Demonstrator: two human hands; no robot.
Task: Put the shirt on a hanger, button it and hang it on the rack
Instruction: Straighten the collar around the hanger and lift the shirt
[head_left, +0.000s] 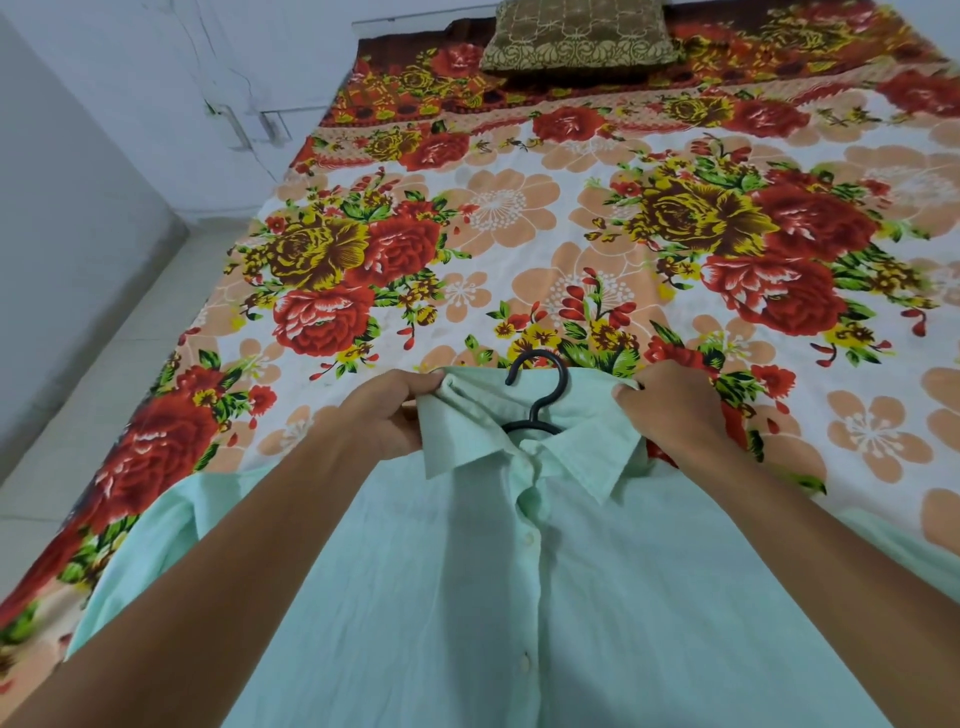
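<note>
Mint-green shirt (519, 597) is laid front-up on the floral bedsheet (519, 234), long axis toward the viewer. The black hanger hook (537, 389) protrudes between the hands. Collar is pinched by left hand (384, 415) and right hand (670, 410), equally near. Placket appears buttoned. Brown pillow (576, 36) and white wall (130, 78) are noted; no rack is seen.

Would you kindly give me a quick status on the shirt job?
Left hand and right hand pinch collar. Mint shirt on black hanger, buttoned, flat on bed. Nothing in the way.

Shirt (545, 597) lies on the bed (519, 234); hanger (540, 395) inside its collar; pillow (576, 36) at the far end.
</note>
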